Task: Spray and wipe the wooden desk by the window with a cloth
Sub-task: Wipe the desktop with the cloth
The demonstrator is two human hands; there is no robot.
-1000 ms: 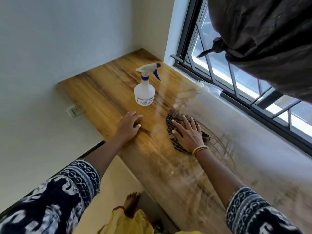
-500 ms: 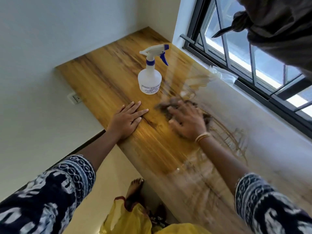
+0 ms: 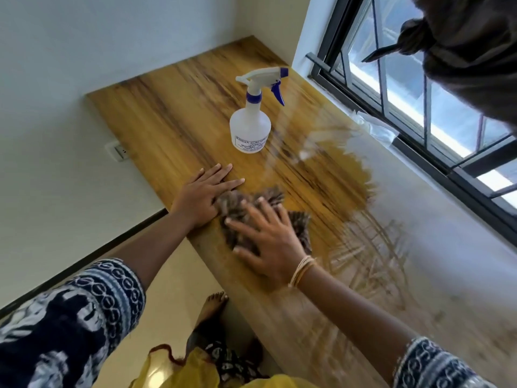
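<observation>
The wooden desk (image 3: 179,116) runs along the window, clean and golden at its far part, dusty grey toward the right. A dark checked cloth (image 3: 251,203) lies bunched near the desk's front edge. My right hand (image 3: 268,242) presses flat on it with spread fingers. My left hand (image 3: 204,191) rests flat on the desk right beside the cloth, touching its left side. A white spray bottle (image 3: 250,127) with a blue trigger stands upright beyond both hands.
A dark-framed window (image 3: 419,91) with bars borders the desk's right side. A tied-up curtain (image 3: 470,51) hangs at the top right. A wall socket (image 3: 117,151) sits below the desk's left edge. My bare foot (image 3: 209,306) stands on the floor under the desk.
My right hand has dragged the cloth left and toward the front edge, up against my left hand. The left hand has stayed in place. The wiped golden patch has widened.
</observation>
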